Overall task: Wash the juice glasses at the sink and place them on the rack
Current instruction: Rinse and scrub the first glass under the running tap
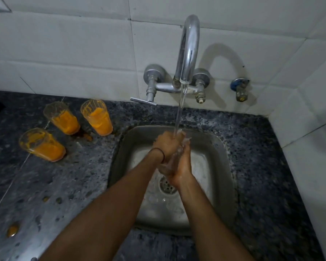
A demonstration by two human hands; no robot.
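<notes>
Both hands grasp a clear glass (168, 166) under the running tap (189, 48), centre frame above the steel sink (221, 166). The left hand (166, 146) wraps its top and the right hand (183, 167) cups its base. Three juice-smeared glasses (64, 118) (97, 117) (42, 145) stand on the speckled counter (73, 185), left of frame.
</notes>
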